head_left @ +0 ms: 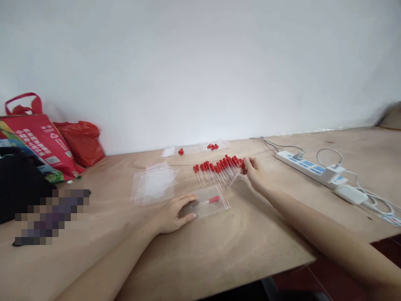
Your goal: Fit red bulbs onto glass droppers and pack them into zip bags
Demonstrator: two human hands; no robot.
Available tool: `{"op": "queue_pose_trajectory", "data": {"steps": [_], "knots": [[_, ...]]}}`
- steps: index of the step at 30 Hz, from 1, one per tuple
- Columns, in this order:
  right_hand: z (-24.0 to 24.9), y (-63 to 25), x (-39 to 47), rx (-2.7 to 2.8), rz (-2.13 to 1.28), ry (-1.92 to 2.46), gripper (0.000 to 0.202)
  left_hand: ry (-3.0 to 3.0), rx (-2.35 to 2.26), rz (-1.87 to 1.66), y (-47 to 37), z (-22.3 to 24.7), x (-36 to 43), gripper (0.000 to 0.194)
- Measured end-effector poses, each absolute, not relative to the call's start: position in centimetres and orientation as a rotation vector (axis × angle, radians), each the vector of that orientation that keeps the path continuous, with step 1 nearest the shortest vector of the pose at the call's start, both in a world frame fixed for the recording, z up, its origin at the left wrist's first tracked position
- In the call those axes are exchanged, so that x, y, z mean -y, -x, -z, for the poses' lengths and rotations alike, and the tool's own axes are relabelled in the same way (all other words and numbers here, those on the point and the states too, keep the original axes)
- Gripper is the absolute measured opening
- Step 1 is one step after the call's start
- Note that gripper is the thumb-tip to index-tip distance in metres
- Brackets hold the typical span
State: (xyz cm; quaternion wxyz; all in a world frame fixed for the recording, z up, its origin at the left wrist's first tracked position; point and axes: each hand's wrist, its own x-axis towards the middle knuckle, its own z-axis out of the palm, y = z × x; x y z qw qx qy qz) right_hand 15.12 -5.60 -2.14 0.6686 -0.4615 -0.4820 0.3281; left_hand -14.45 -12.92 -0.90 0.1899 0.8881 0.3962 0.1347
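Note:
My left hand (173, 214) lies on the table with thumb and fingers apart, touching the left end of a clear zip bag (205, 212). Inside or on that bag is one glass dropper with a red rubber bulb (214, 199). Behind it a row of red-bulbed droppers (216, 168) is laid out side by side. At the row's right end, my right hand (254, 172) pinches the bulb of a single dropper (234, 177), its glass tube pointing down and left. A loose stack of clear zip bags (153, 184) lies left of the row.
Near the wall lie loose red bulbs (213, 146), more red bulbs (181, 151) and clear tubes (191, 149). A white power strip (308, 167) with chargers and cables is at right. Red bags (46, 142) and a black item (21, 184) stand at left.

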Motion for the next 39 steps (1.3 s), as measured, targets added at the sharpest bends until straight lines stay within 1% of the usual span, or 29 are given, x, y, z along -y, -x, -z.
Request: {"op": "queue_pose_trajectory", "data": {"steps": [5, 13, 15, 17, 19, 22, 24, 26, 28, 30, 32, 34, 37, 39], "knots": [[4.0, -14.2, 7.2, 0.876, -0.919, 1.019, 0.035, -2.530, -1.102, -0.368, 14.3, 0.8, 12.7, 0.042], [3.4, -12.2, 8.6, 0.763, -1.233, 0.965, 0.021, -2.513, -1.134, -0.347, 14.3, 0.8, 12.8, 0.044], [3.6, -11.7, 9.1, 0.793, -1.280, 0.956, 0.022, -2.502, -1.160, -0.341, 14.3, 0.8, 12.8, 0.045], [3.9, -11.4, 9.5, 0.954, -1.289, 0.980, 0.024, -2.501, -1.154, -0.352, 14.3, 0.8, 12.9, 0.046], [4.2, -11.3, 9.7, 1.219, -1.223, 1.029, 0.023, -2.506, -1.129, -0.372, 14.3, 0.8, 12.9, 0.047], [4.3, -11.3, 9.7, 1.580, -0.974, 1.103, 0.020, -2.506, -1.105, -0.393, 14.2, 0.8, 12.8, 0.046], [4.3, -11.2, 9.6, 1.716, -0.825, 1.135, 0.018, -2.506, -1.098, -0.399, 14.2, 0.8, 12.8, 0.045], [4.3, -11.0, 9.7, 1.804, -0.796, 1.115, 0.018, -2.511, -1.096, -0.400, 14.1, 0.8, 12.8, 0.045], [4.4, -10.8, 9.8, 1.879, -0.872, 1.036, 0.020, -2.523, -1.096, -0.392, 14.0, 0.8, 12.8, 0.045], [4.5, -10.9, 9.8, 1.926, -0.946, 0.970, 0.023, -2.531, -1.097, -0.383, 14.1, 0.9, 12.8, 0.046], [4.5, -11.3, 9.4, 1.909, -0.925, 1.003, 0.021, -2.531, -1.100, -0.376, 14.1, 1.0, 12.7, 0.046], [4.1, -12.1, 8.4, 1.836, -0.771, 1.125, 0.018, -2.526, -1.101, -0.376, 14.2, 1.1, 12.7, 0.046], [3.1, -13.5, 5.9, 1.720, -0.424, 1.343, 0.014, -2.517, -1.087, -0.381, 14.3, 1.1, 12.7, 0.045], [2.4, -14.0, 4.0, 1.683, -0.289, 1.536, 0.013, -2.513, -1.068, -0.388, 14.3, 1.0, 12.7, 0.044]]}}
